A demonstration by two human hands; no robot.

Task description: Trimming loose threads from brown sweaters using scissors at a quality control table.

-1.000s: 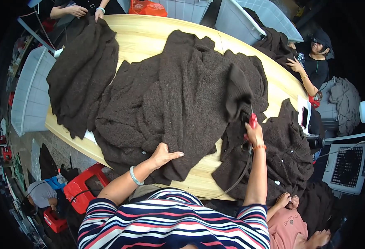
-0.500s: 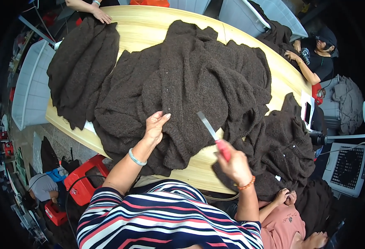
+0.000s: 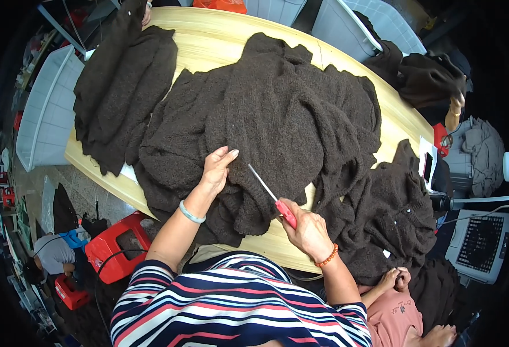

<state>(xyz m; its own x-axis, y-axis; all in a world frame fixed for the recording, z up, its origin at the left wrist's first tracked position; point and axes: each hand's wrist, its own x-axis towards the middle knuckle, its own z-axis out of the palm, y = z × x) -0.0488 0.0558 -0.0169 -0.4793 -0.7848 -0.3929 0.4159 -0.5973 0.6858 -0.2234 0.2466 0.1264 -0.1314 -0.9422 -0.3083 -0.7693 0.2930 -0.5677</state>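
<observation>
A dark brown knitted cardigan [image 3: 272, 110] lies in a loose, rumpled heap on the table, with small pale dots down its front. My left hand [image 3: 217, 166] pinches thumb against forefinger at the cardigan's near left part; the exact bit of knit between the fingertips is hard to see. In my right hand [image 3: 309, 228] is a pink-handled knife [image 3: 285, 213], closed in the fingers. Its narrow metal blade slants up and left over the knit, the tip a short way right of my left fingertips. Whether the blade touches the knit cannot be told.
More brown knitwear lies left [image 3: 121, 98] and right [image 3: 387, 214] on the pale wooden table [image 3: 208, 29]. Grey bins [image 3: 46, 110] stand around it. One co-worker handles dark knitwear at far right; another's hands [image 3: 398, 279] are near my right elbow. Red stools [image 3: 118, 248] are at lower left.
My right hand has moved left, bringing the knife close to my left hand. The blade now shows edge-on. At far left and far right, co-workers have lifted dark knitwear.
</observation>
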